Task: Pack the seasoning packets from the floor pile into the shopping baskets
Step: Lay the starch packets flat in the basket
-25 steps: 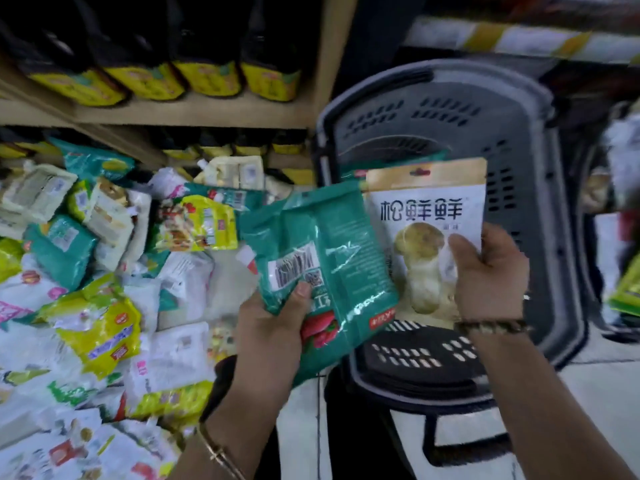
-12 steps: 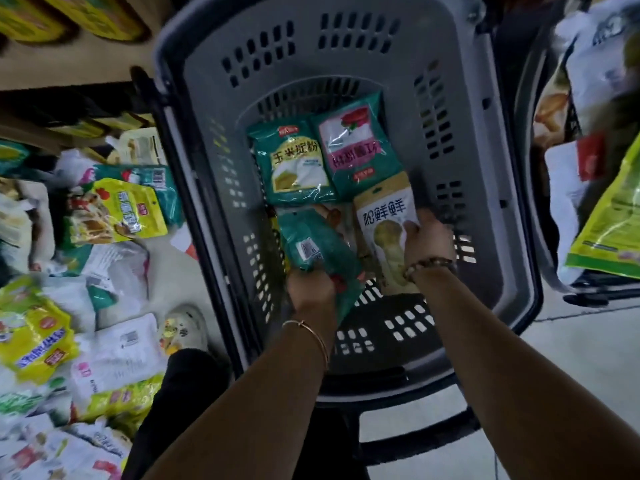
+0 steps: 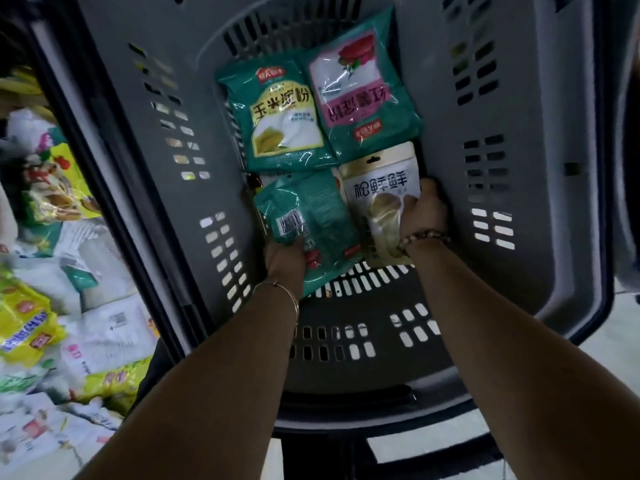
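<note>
Logged grey basket (image 3: pixel 519 98) filling most of view, far rim cut off at top edge. Noted floor pile (image 3: pixel 52 323) left of basket, blurred, labels mostly unreadable. Recorded yellow-label packet (image 3: pixel 280 116) and pink-panel packet (image 3: pixel 360 95) lying side by side at basket's far end. Found left hand (image 3: pixel 285 261) gripping barcode packet (image 3: pixel 311 216) low inside basket, fingertips hidden under it. Found right hand (image 3: pixel 424 213) clasping white pouch (image 3: pixel 381 195) by basket's right wall, lower edge covered.
</note>
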The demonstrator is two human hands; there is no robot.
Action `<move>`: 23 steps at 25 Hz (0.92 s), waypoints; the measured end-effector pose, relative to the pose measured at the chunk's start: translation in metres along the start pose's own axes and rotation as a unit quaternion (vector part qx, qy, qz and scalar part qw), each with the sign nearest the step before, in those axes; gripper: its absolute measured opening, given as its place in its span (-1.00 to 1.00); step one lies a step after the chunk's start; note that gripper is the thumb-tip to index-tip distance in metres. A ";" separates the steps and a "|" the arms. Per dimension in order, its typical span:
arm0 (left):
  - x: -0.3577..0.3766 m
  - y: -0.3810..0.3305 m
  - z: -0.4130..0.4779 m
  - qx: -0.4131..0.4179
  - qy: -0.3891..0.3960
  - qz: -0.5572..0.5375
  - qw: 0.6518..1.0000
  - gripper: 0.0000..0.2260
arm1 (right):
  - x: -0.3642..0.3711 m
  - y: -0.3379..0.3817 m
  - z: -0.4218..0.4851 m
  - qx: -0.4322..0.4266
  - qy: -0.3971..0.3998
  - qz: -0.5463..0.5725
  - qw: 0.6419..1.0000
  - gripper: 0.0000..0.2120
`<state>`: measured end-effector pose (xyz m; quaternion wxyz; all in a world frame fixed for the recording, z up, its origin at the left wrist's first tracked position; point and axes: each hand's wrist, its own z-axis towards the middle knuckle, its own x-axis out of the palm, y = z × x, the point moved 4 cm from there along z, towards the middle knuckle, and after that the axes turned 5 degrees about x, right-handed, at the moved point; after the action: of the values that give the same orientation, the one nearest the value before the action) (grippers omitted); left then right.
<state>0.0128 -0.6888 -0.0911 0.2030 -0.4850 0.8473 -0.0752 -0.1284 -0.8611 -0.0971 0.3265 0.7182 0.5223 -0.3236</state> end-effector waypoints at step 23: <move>0.036 -0.005 0.023 0.329 0.131 0.656 0.667 0.21 | 0.055 0.007 -0.015 -0.210 0.146 -0.296 0.920 -0.05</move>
<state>0.0103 -0.7204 -0.1197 0.2329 0.3090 0.8848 -0.2598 -0.1062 -0.8215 -0.1320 0.2790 0.4852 0.8090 -0.1795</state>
